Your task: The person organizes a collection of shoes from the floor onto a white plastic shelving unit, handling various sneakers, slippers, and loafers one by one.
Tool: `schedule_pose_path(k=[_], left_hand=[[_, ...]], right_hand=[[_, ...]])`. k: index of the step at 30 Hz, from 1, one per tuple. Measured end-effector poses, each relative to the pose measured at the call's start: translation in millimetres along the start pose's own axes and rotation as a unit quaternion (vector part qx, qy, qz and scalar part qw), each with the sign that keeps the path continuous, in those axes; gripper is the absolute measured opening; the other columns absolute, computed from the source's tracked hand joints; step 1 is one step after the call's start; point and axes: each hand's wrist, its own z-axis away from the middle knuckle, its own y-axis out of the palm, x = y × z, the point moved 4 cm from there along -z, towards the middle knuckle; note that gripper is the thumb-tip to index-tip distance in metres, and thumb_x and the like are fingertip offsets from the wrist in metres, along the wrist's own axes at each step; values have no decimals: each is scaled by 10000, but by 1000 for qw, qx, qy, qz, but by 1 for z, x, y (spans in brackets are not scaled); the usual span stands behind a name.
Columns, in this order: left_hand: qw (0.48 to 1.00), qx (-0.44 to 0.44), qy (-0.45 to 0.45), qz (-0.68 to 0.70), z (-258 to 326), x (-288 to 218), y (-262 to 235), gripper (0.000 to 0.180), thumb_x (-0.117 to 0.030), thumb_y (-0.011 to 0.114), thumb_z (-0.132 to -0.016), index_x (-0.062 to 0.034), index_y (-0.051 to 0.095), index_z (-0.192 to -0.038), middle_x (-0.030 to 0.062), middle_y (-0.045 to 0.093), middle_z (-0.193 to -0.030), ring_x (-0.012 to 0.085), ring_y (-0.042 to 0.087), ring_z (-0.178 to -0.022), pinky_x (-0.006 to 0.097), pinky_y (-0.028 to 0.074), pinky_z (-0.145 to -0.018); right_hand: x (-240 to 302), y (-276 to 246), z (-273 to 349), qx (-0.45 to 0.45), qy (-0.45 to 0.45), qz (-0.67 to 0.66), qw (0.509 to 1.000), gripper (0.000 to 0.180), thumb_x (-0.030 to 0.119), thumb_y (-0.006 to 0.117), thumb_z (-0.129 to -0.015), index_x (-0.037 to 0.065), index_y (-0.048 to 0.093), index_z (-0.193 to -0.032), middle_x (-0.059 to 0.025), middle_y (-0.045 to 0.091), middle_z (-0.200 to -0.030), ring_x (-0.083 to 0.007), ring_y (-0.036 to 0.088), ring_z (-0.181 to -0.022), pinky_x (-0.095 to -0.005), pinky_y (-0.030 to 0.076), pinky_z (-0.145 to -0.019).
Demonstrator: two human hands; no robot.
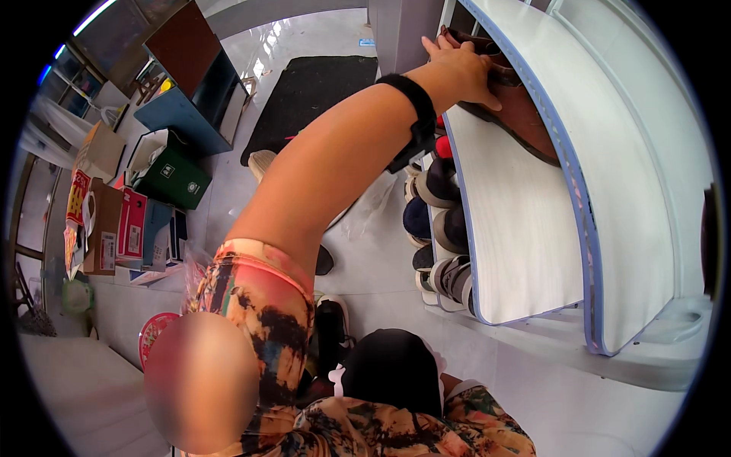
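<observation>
My left arm, in a short patterned sleeve and a black wrist strap, reaches across to the upper right. At the far end of a white shelf, my left hand (462,70) rests over a brown leather shoe (525,118). Its fingers are spread and its thumb lies along the shoe's near side. More brown leather shows behind the knuckles, partly covered by the hand. My right hand is out of sight; only a bit of skin appears beside a dark rounded shape (392,369) near the lower edge.
Several shoes (449,228) stick out below the white shelf board (518,251). Shoe boxes (131,225), a dark green box (169,171) and a blue cabinet (186,114) stand at left. A black mat (304,91) lies on the floor, with a clear plastic bag (369,213) nearer.
</observation>
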Motion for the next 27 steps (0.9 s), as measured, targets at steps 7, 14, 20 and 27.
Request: schedule_pose_path(k=[7,14,20,27], left_hand=[[998,-40,-42,-20,13,4,-9,634,-661,608,-654,-221,649,-1108,41,490,-1252,355,327,-1255,637,243,-950],[992,-29,-99,71,2,6,-2,611,-579,689,-612,-195,663,-1086,51,509,-1178,237,470,-1156,359,449,-877],[974,-128,-38,182,33,35,3,716,-451,698,-675,-104,478,-1260,136,367,-1364,321,527,-1088,376,418,-948],[890,42,-128,435,248,127,-43,386,-77,595,-850,-46,472,-1214,78,577,-1088,140,593,-981,258,475,-803]], right_hand=[[-4,5,5,-14,6,-10,1000,273,214,606,-828,26,632,-1024,-96,664,-863,-177,645,-788,-300,512,-700],[-4,10,7,-16,17,-15,1000,272,213,608,-827,27,632,-1024,-96,662,-860,-179,645,-785,-302,514,-696],[-3,17,8,-16,24,-17,999,272,213,609,-826,27,633,-1023,-96,661,-858,-180,645,-783,-304,516,-693],[13,27,-8,5,19,2,1000,271,212,611,-825,28,633,-1022,-96,660,-855,-182,646,-780,-306,518,-689]])
